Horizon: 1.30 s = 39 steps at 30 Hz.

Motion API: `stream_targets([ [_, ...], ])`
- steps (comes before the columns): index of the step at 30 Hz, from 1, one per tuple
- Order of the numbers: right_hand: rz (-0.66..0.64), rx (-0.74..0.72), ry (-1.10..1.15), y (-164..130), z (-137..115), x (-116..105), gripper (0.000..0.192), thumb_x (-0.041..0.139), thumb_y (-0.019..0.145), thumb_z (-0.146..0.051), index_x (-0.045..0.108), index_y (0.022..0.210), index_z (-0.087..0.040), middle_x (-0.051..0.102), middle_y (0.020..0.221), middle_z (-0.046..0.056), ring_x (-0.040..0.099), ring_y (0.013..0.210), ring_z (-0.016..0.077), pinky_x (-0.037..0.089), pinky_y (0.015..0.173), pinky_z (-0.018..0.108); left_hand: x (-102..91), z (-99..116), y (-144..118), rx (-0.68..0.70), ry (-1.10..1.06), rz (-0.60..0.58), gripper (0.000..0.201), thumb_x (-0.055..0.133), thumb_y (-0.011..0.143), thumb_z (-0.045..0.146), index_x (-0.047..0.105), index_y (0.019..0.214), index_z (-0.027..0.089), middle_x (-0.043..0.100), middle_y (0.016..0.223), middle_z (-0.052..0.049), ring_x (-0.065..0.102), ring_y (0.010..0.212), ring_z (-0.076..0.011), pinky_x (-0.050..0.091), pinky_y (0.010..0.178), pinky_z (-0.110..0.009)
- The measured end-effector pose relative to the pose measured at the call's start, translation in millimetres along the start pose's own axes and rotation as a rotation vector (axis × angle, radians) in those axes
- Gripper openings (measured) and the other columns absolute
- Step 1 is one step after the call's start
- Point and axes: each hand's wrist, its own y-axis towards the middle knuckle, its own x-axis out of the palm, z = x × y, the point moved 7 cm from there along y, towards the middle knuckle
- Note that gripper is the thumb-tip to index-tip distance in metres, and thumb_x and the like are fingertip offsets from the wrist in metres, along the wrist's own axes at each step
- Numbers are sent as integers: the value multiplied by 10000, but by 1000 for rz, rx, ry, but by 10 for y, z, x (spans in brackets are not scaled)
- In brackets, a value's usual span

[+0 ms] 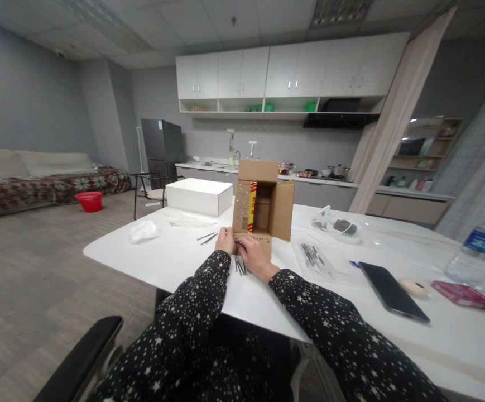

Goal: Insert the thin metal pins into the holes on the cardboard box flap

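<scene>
An open cardboard box (283, 207) lies on its side on the white table (175, 259), its opening facing me. Small metal pins stud its left flap (242, 207). My left hand (225, 240) pinches the left corner of the box's lower flap (263, 238). My right hand (255, 258) rests curled on that flap, its fingertips meeting the left hand's; whether they hold anything is too small to tell. A few loose metal pins (241, 267) lie under my wrists, and two more pins (207, 237) lie to the left.
A white box (199, 196) and a crumpled tissue (143, 230) sit to the left. To the right are a clear bag of pins (315, 257), a plastic wrapper (337, 226), a dark phone (393, 291), a pink packet (463, 294) and a water bottle (480, 247). A chair armrest (81, 357) is at lower left.
</scene>
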Motion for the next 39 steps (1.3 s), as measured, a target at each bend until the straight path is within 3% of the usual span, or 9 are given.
stream_targets([
  [8,-45,-38,-173,12,-67,-50,253,393,912,-154,592,1067,-162,635,1056,97,547,1032,178,411,918,312,9,-21,21,-6,-10,-12,257,383,842,430,471,714,226,622,840,-25,574,883,-178,428,839,-319],
  [23,-43,-78,-275,39,-91,-63,271,395,912,-142,583,1104,-173,648,1046,100,552,1023,192,397,940,342,-5,13,-12,-7,3,-14,255,375,844,426,468,715,227,616,828,-26,573,894,-182,426,852,-326],
  [39,-36,-60,-389,56,-105,-88,247,390,922,-174,594,1062,-177,650,961,103,523,943,235,384,823,357,16,-29,8,-7,-4,-9,269,371,842,447,469,726,225,625,844,-29,581,859,-178,435,823,-327],
])
